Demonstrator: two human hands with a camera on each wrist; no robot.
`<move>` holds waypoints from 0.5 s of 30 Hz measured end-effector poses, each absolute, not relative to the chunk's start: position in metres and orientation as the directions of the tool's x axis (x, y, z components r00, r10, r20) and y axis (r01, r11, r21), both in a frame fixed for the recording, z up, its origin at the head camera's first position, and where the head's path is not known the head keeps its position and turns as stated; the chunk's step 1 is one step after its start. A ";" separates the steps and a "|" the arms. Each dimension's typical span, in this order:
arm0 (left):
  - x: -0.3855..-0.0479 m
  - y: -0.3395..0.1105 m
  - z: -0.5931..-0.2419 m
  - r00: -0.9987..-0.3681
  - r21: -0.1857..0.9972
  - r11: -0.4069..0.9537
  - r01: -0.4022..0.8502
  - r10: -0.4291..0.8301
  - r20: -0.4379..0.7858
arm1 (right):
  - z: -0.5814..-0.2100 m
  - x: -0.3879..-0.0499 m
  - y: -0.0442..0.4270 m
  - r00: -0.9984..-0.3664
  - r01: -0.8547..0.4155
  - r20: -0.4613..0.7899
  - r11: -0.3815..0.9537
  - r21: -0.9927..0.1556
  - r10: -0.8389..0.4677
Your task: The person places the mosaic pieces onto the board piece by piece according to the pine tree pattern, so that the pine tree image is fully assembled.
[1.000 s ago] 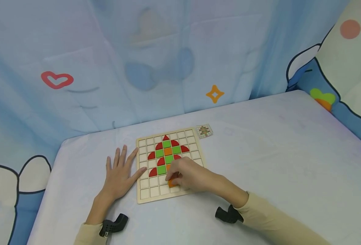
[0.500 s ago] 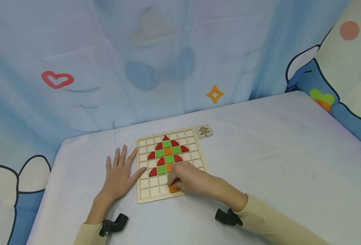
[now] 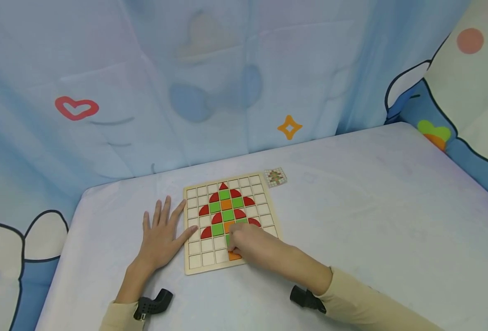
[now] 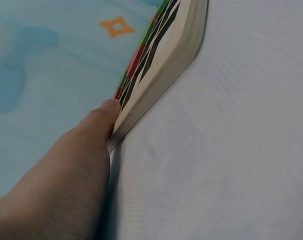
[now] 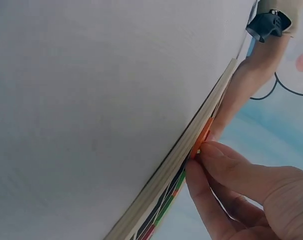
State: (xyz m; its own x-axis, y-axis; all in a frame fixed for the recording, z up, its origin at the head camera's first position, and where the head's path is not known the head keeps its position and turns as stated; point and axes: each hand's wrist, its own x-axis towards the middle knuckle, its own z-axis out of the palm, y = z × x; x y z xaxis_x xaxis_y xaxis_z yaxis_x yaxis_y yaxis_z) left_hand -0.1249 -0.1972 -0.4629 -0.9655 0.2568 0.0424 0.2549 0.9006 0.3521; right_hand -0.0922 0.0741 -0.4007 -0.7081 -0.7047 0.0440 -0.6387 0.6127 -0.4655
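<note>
In the head view a square wooden grid board (image 3: pixel 195 262) lies on the table, with red, green and orange tiles set in a tree shape. My left hand (image 3: pixel 161 241) lies flat with spread fingers at its left side, and the thumb rests on the board's edge; the left wrist view shows that thumb (image 4: pixel 99 122) there too. Over the lower middle cells, my right hand (image 3: pixel 256 243) pinches an orange square tile (image 3: pixel 234 256) in the bottom row. Close up in the right wrist view, thumb and forefinger meet at this tile (image 5: pixel 204 132). The hand covers some neighbouring cells.
A small pattern card (image 3: pixel 275 177) with a tree picture lies by the board's far right corner. Pale cloth (image 3: pixel 372 220) covers the table. Behind it hangs a blue printed curtain (image 3: pixel 144 92). Each wrist wears a black camera (image 3: pixel 154 303).
The orange tile has gone from my right fingers' raised hold down into the bottom row. My right hand has since shifted slightly, its fingers curling more over the tile. The left hand has stayed put.
</note>
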 end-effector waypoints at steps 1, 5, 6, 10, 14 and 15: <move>-0.125 -0.198 -0.463 -0.966 0.351 0.901 0.254 0.257 0.039 | -0.402 -0.092 0.074 -0.707 -0.646 0.052 0.614 -0.454 -0.705; -0.125 -0.199 -0.462 -0.967 0.350 0.903 0.248 0.255 0.029 | -0.404 -0.091 0.075 -0.711 -0.638 0.065 0.604 -0.478 -0.700; -0.125 -0.199 -0.463 -0.967 0.350 0.904 0.247 0.254 0.028 | -0.405 -0.091 0.076 -0.712 -0.632 0.066 0.596 -0.495 -0.699; -0.126 -0.199 -0.464 -0.966 0.350 0.903 0.249 0.255 0.030 | -0.407 -0.091 0.082 -0.720 -0.581 0.025 0.582 -0.570 -0.694; -0.125 -0.200 -0.465 -0.968 0.358 0.901 0.245 0.249 0.035 | -0.407 -0.092 0.095 -0.709 -0.522 -0.029 0.552 -0.651 -0.704; -0.124 -0.200 -0.464 -0.969 0.363 0.900 0.240 0.247 0.030 | -0.406 -0.093 0.100 -0.705 -0.496 -0.041 0.533 -0.686 -0.708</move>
State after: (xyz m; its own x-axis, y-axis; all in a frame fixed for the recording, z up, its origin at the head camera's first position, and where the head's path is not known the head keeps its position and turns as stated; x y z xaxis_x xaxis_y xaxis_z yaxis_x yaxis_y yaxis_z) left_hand -0.1241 -0.1997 -0.4645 -0.9687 0.2466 0.0297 0.2403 0.9002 0.3632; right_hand -0.0926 0.0999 -0.4061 -0.7050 -0.7081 -0.0409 -0.4957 0.5331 -0.6856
